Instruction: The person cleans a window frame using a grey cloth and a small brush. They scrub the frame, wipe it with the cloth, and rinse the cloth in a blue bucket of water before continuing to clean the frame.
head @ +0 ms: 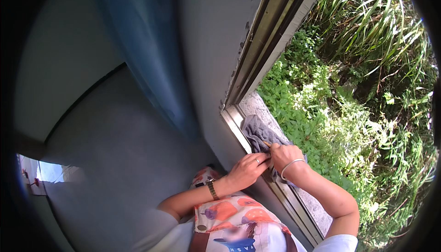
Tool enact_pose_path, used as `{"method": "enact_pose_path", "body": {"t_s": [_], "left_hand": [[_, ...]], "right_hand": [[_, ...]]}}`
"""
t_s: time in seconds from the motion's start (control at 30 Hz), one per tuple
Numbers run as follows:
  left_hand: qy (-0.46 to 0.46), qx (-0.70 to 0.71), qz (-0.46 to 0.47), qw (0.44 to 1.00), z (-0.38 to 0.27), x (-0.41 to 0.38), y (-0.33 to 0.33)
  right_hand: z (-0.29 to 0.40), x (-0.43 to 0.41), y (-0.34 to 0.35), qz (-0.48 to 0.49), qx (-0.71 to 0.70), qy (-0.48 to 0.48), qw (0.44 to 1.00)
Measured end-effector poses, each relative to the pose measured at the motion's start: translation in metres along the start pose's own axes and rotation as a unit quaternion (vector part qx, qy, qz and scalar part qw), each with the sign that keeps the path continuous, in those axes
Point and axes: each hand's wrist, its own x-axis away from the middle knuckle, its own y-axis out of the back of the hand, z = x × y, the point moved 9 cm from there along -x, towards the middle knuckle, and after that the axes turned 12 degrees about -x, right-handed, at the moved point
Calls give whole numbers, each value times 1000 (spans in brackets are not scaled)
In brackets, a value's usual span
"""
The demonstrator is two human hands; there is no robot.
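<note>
A grey-purple towelling cloth (263, 133) lies bunched over the metal window track (237, 122) and the rough concrete sill (256, 105). My right hand (286, 157) is closed above it, gripping a thin wooden stick (266, 144) whose light-brown tip sticks out past the fingers. Right against it, on the indoor side of the track, sits my left hand (248, 169) with bent fingers meeting the right hand's fingertips. What the left fingers hold or press is hidden between the hands. More of the cloth shows beneath my right wrist.
A side window frame (267, 34) with peeling paint along it rises from the track's far corner. Blue fabric (144, 34) hangs indoors on the left, above a grey floor (113, 141). Outside grow dense green plants (310, 103). My patterned apron (234, 212) is close to the wall.
</note>
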Motion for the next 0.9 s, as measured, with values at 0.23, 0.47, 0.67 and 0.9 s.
{"method": "enact_pose_path", "body": {"t_s": [0.23,0.47,0.67,0.9], "left_hand": [[3,-104,12,995,22,-8,1],[-28,90,56,994,-17,21,-20],[23,35,-15,999,1,-10,10],[-102,236,93,962,-80,25,-36]], "right_hand": [[21,-68,22,-105,-32,-19,994],[9,-6,7,39,14,-14,999],[6,-44,14,-44,-16,42,998],[-26,71,-16,158,27,16,987]]}}
